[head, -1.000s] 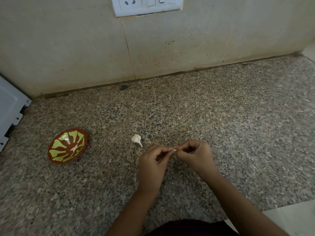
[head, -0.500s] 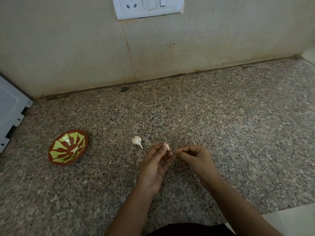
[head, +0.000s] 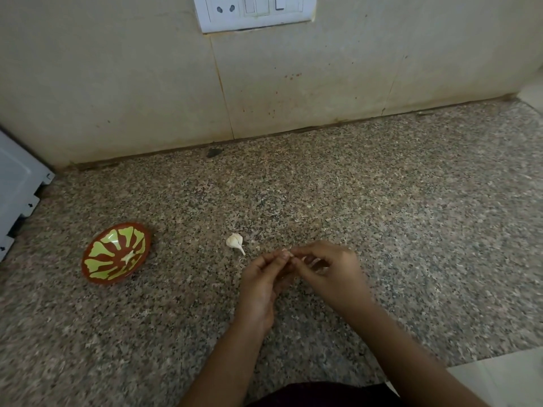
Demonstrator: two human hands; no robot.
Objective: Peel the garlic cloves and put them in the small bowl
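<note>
Head view, hands: the left hand (head: 261,277) and right hand (head: 329,271) met fingertip to fingertip above the counter (head: 382,215), pinching something too hidden to name.
Garlic: one unpeeled piece (head: 235,241) lay just left of the hands.
Bowl: the small bowl (head: 97,274) sat far left, a pale bit inside.

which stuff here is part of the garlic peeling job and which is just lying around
Part of the job:
- left hand and right hand, fingertips together, whatever they pinch is hidden
- garlic piece on the counter
- small bowl

Just there:
- switch plate on the wall
- white appliance at the left edge
</note>
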